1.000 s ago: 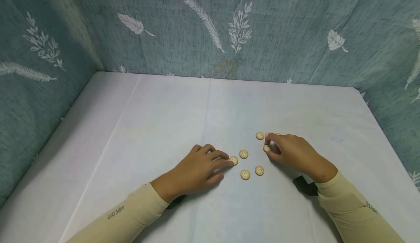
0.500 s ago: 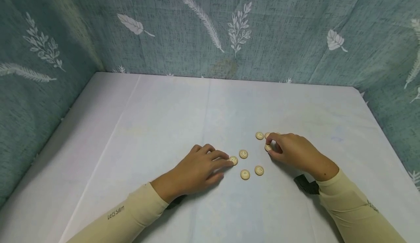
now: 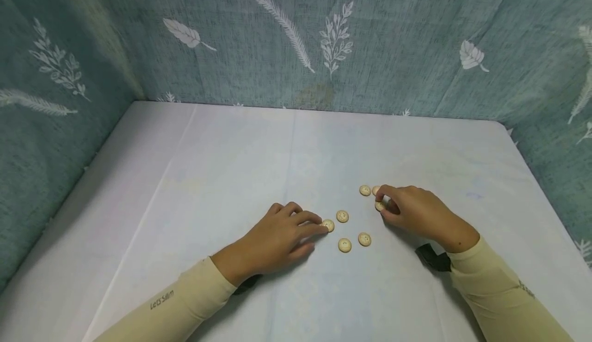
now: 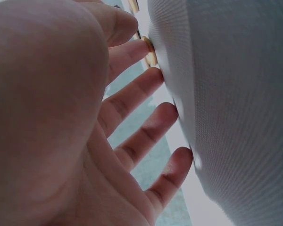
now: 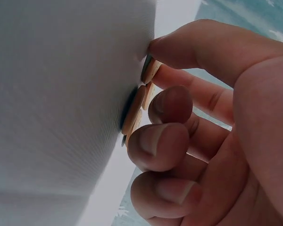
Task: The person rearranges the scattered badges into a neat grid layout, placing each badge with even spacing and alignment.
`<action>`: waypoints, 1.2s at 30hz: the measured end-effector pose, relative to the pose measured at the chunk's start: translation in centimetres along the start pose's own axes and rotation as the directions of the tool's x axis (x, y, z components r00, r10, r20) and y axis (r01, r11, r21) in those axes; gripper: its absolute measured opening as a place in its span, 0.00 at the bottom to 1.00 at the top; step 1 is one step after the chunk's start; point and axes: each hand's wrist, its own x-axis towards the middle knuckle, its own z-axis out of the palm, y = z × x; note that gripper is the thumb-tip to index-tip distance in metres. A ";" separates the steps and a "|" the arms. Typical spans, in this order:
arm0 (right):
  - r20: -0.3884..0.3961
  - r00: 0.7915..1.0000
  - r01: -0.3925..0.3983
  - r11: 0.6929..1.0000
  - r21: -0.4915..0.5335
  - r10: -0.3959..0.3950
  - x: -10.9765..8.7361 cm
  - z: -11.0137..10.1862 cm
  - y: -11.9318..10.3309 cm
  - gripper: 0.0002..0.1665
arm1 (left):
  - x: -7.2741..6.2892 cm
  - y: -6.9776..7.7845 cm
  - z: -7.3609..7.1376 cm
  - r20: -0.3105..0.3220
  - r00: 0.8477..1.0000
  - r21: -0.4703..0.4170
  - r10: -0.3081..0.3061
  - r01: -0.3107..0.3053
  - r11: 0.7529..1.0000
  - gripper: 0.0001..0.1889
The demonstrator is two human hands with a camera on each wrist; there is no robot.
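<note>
With thumb and index finger, my right hand point(image 3: 413, 213) pinches a round, cream-coloured wooden button point(image 3: 380, 206), which stays at the cloth; the right wrist view shows the same button point(image 5: 152, 70) at the fingertips. More buttons point(image 5: 134, 110) lie just beyond it there. My left hand point(image 3: 284, 239) rests on the cloth with fingers spread and relaxed, its index fingertip touching another button point(image 3: 329, 225). That button point(image 4: 150, 51) is partly hidden behind the finger in the left wrist view.
Loose buttons lie between the hands: one point(image 3: 342, 216) beside the left fingertips, two nearer, point(image 3: 344, 245) and a button point(image 3: 364, 239). Beyond the right fingers sit a button point(image 3: 365, 190) and a partly covered button point(image 3: 376, 190). A white cloth point(image 3: 222, 167) covers the table; green patterned fabric point(image 3: 259, 39) hangs behind.
My right hand has slid slightly right and away from me with its pinched button. The left hand keeps its place on its button.
</note>
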 end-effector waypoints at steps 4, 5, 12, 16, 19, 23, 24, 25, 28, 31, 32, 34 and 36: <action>-0.006 1.000 0.000 1.000 -0.001 0.000 0.1 0.0 0.1 0.10 | 0.1 -0.1 0.0 -0.008 1.000 0.002 -0.001 0.001 1.000 0.19; -0.002 1.000 0.001 1.000 0.001 -0.001 0.1 0.0 0.1 0.10 | 0.1 -0.1 0.0 -0.005 1.000 -0.003 -0.002 0.002 1.000 0.19; -0.001 1.000 0.003 1.000 -0.007 -0.003 0.2 0.1 0.1 0.10 | 0.1 -0.1 0.1 0.007 1.000 -0.009 -0.010 0.010 1.000 0.19; -0.002 1.000 -0.010 1.000 -0.007 0.010 0.3 0.1 0.1 0.11 | 0.1 -0.1 0.0 -0.003 1.000 -0.004 -0.008 0.008 1.000 0.19; 0.006 1.000 -0.013 1.000 -0.002 0.013 0.2 0.2 0.1 0.11 | 0.0 0.0 0.0 0.003 1.000 -0.009 -0.004 0.004 1.000 0.19; 0.001 1.000 -0.010 1.000 -0.004 0.010 0.2 0.3 0.2 0.11 | 0.0 0.0 0.0 0.003 1.000 -0.006 0.001 -0.001 1.000 0.19; -0.003 1.000 -0.011 1.000 -0.006 0.011 0.3 0.2 0.2 0.11 | 0.1 -0.1 0.0 0.003 1.000 -0.004 -0.001 0.001 1.000 0.19; -0.005 1.000 -0.011 1.000 -0.006 0.011 0.3 0.2 0.2 0.11 | 0.1 -0.1 0.0 -0.003 1.000 -0.003 0.000 0.000 1.000 0.19; -0.006 1.000 -0.012 1.000 -0.008 0.012 0.3 0.2 0.1 0.11 | 0.1 -0.1 0.0 -0.008 1.000 -0.002 -0.001 0.001 1.000 0.19; 0.002 1.000 -0.010 1.000 -0.003 0.010 0.2 0.3 0.1 0.10 | 0.1 -0.1 0.1 0.007 1.000 -0.012 -0.009 0.009 1.000 0.18; 0.003 1.000 -0.009 1.000 -0.002 0.009 0.2 0.3 0.1 0.10 | 0.1 0.0 0.1 0.007 1.000 -0.013 -0.008 0.008 1.000 0.18; 0.002 1.000 -0.010 1.000 0.000 0.010 0.2 0.3 0.1 0.10 | 0.0 0.0 0.1 0.009 1.000 -0.009 -0.009 0.009 1.000 0.19; 0.001 1.000 -0.014 1.000 -0.003 0.014 0.2 0.2 0.0 0.11 | 0.0 0.0 0.0 -0.004 1.000 -0.003 -0.003 0.003 1.000 0.19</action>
